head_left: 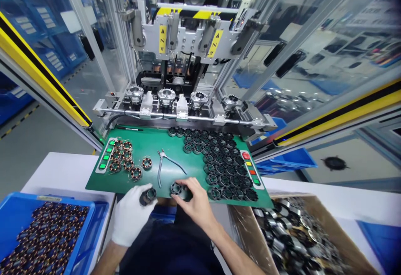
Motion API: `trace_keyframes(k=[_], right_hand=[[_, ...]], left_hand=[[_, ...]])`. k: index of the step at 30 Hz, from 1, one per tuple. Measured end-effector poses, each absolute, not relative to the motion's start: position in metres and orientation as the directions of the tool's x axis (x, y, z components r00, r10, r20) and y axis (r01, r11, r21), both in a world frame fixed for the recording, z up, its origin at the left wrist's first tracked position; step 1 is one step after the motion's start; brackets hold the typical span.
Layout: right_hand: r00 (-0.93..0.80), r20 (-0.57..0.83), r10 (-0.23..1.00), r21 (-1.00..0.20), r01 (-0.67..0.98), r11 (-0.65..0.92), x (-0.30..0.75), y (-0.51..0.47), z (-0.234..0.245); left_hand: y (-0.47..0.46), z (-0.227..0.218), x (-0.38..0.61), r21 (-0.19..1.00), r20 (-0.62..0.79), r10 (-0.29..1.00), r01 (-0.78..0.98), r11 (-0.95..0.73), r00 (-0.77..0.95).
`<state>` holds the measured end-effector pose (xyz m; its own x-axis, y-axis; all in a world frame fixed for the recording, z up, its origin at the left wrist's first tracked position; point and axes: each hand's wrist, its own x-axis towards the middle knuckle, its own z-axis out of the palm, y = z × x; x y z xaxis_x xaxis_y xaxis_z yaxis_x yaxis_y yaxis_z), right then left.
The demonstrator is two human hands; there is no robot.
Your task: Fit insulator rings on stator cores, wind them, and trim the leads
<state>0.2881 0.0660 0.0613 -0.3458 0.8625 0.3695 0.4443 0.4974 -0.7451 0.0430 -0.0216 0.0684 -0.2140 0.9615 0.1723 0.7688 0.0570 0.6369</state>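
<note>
In a white glove, my left hand (130,213) grips a dark ring-shaped stator core (151,194) at the mat's front edge. My bare right hand (198,203) pinches a second black stator core (176,189) between thumb and fingers, with a dark shape partly hidden behind them. Between and beyond the hands, a pair of cutting pliers (162,154) lies spread on the green mat (175,141). Several copper-wound stators (135,173) sit to the left. Rows of black unwound stator cores (216,179) fill the right side.
A winding machine with several round holders (166,96) stands behind the mat. Button panels (107,155) flank it. A blue bin (89,216) of wound stators is at lower left; a cardboard box (261,241) of metal and black parts is at lower right. A black pen (130,128) lies at the back.
</note>
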Motion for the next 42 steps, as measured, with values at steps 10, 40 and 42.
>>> trace_keyframes(k=[10,40,42], right_hand=[[-0.488,0.479,0.729,-0.583,0.445,0.68,0.267,0.234,0.207],[-0.792,0.006,0.611,-0.075,0.609,0.79,0.156,0.466,0.264],[-0.793,-0.004,0.609,-0.092,0.607,0.79,0.156,0.469,0.265]], left_hand=[[0.131,0.223,-0.04,0.632,0.388,0.837,0.772,0.065,-0.387],[0.389,0.267,-0.141,0.125,-0.052,0.996,0.99,-0.068,0.075],[0.393,0.268,-0.143,0.107,-0.065,0.994,0.991,-0.076,0.083]])
